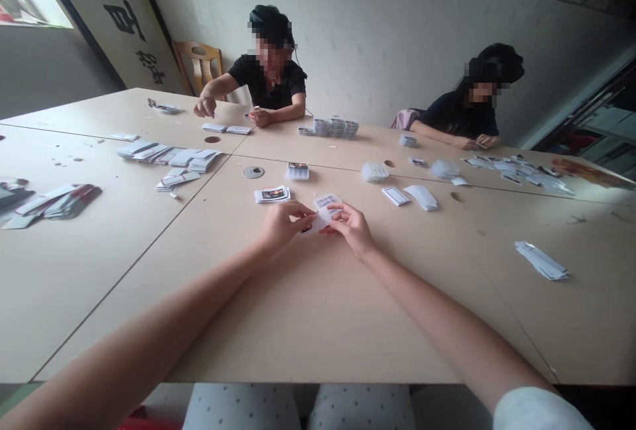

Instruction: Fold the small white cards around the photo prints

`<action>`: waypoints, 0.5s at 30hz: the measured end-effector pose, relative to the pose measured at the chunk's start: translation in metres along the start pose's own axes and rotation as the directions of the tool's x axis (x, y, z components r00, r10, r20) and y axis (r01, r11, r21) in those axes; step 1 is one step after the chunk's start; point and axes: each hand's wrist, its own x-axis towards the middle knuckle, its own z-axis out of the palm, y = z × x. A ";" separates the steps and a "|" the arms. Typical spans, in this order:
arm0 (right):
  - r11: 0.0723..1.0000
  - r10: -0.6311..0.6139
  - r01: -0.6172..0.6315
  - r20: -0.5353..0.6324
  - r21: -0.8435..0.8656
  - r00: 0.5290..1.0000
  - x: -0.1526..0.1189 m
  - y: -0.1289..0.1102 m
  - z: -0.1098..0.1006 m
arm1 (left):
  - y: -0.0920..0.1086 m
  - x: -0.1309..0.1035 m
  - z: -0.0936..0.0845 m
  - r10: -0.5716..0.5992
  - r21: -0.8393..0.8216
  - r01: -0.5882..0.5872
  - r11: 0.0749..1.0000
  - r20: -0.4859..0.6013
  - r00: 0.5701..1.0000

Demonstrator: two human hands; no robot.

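My left hand (pixel 284 224) and my right hand (pixel 354 230) meet above the middle of the table. Between them they pinch a small white slip of paper (pixel 322 218), thumbs and fingers closed on its two sides. A dark printed patch shows at its lower left; the fingers hide part of it. Just beyond the slip lies a flat, clear-looking piece with pale print (pixel 326 201). Left of it is a pile of cards (pixel 273 195) with a dark picture on top. Behind that pile stands a small clear plastic case (pixel 297 171) with a dark printed top.
Clear cases (pixel 374 172), black-bordered labels (pixel 395 197) and white slips (pixel 421 198) lie to the right. Folded white cards (pixel 169 155) spread at left. Across the table (pixel 318 324) sit two people (pixel 268 79) (pixel 464 112), near stacked cases (pixel 336 128). Another strip bundle (pixel 542 261) lies far right.
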 end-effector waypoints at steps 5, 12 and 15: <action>1.000 0.019 -0.019 0.058 -0.006 0.998 -0.003 -0.003 0.002 | -0.003 0.000 0.002 0.043 -0.027 -0.044 0.999 -0.033 0.999; 0.999 0.014 -0.013 0.035 -0.035 0.999 -0.001 -0.003 0.003 | -0.001 -0.004 0.006 0.119 -0.076 -0.116 0.990 0.036 0.992; 0.999 0.010 -0.008 0.041 -0.051 0.999 0.000 0.001 0.003 | -0.002 -0.005 0.006 0.100 -0.032 -0.100 0.995 0.014 0.995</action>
